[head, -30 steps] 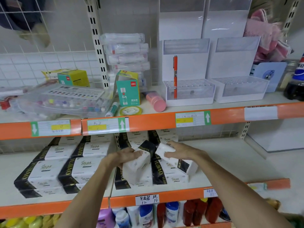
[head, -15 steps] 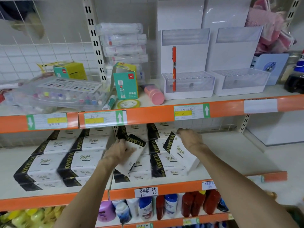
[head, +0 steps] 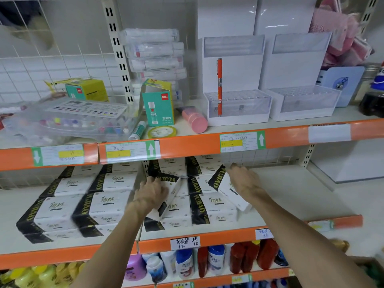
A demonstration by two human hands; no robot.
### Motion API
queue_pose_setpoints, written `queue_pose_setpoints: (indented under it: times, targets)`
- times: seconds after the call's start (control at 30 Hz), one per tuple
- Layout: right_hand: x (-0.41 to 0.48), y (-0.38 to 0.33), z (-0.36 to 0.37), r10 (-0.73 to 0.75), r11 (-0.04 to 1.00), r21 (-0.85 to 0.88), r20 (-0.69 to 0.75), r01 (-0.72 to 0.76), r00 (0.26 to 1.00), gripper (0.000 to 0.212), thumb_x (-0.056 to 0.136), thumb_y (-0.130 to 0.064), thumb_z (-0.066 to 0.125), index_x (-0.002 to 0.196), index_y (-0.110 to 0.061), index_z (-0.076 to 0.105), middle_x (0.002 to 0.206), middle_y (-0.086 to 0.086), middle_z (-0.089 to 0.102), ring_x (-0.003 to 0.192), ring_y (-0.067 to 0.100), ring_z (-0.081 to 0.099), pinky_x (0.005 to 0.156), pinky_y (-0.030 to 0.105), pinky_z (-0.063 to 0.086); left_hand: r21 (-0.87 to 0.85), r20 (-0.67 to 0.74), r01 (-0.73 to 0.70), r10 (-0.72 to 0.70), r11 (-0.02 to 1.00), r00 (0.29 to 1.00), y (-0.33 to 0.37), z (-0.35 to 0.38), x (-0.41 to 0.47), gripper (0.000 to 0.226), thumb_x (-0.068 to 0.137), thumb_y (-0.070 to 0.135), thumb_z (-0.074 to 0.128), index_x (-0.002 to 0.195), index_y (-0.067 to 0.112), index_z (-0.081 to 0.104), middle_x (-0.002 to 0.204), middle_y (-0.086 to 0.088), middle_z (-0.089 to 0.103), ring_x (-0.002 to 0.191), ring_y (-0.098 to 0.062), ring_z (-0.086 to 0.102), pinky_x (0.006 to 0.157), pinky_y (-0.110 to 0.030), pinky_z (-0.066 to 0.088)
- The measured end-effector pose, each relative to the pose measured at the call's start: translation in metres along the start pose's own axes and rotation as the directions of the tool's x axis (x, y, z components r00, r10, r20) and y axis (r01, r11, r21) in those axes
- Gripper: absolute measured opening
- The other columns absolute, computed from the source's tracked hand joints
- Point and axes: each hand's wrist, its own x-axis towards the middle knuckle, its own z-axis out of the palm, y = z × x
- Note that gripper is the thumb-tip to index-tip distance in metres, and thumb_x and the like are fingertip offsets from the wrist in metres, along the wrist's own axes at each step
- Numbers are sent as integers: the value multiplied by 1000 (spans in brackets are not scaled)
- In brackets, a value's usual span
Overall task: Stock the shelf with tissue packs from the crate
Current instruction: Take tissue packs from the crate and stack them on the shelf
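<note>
White tissue packs with black "YUJIAO" ends fill the middle shelf [head: 291,200] in stacked rows [head: 108,202]. My left hand [head: 151,194] grips one tilted pack [head: 173,189] and holds it over the second column from the right. My right hand [head: 244,180] holds another tilted pack [head: 223,185] against the top of the rightmost column [head: 214,208]. The crate is not in view.
The upper shelf holds a marker case [head: 68,119], glue-stick boxes [head: 159,106], a pink tube [head: 194,119] and clear pen displays [head: 236,100]. Bottles [head: 216,260] line the shelf below. The right half of the middle shelf is bare white board.
Both hands have pushed their packs deeper into the shelf, from in front of the stacks to up on top of them. The view has tilted down slightly.
</note>
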Motion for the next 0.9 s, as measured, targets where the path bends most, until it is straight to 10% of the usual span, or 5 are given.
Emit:
queue_pose_setpoints:
  times: [0.23,0.43,0.53,0.73,0.9]
  targets:
    - [-1,-1,23,-46,998,-15,300,53,953,88,83,-68,52,148,-16,24,148,8,35,135,29,31,105,48,26,78,41,-53,50,996,998,23,-3,-12,42,103,32,24,109,7,58,122,-16,50,111,-29,50,96,-40,43]
    - [0,0,18,-248,969,117,394,220,885,89,85,-64,52,154,-29,8,162,-4,9,148,18,9,117,52,6,155,238,-97,58,983,969,35,-9,-6,32,94,18,40,117,2,55,95,-7,52,100,-22,58,87,-32,52]
    - [-5,-6,17,-310,951,137,394,278,865,85,87,-66,49,154,-33,10,162,-7,8,149,15,5,118,50,3,266,297,-124,41,956,954,34,-14,-9,55,88,22,63,134,9,37,123,-10,42,112,-26,52,83,-36,49]
    - [-15,-16,26,-233,972,28,218,233,948,65,93,-64,39,151,-40,23,159,-5,22,145,24,14,111,61,15,400,15,-131,136,907,991,18,2,-5,81,77,71,55,133,14,38,127,-7,40,123,-26,36,101,-43,36]
    - [-29,-28,43,-62,992,124,242,32,968,68,95,-48,49,151,-40,13,161,2,6,146,34,-4,108,58,31,319,-129,-45,91,947,987,9,26,-6,69,88,66,43,128,9,38,123,-7,41,116,-29,44,87,-44,48]
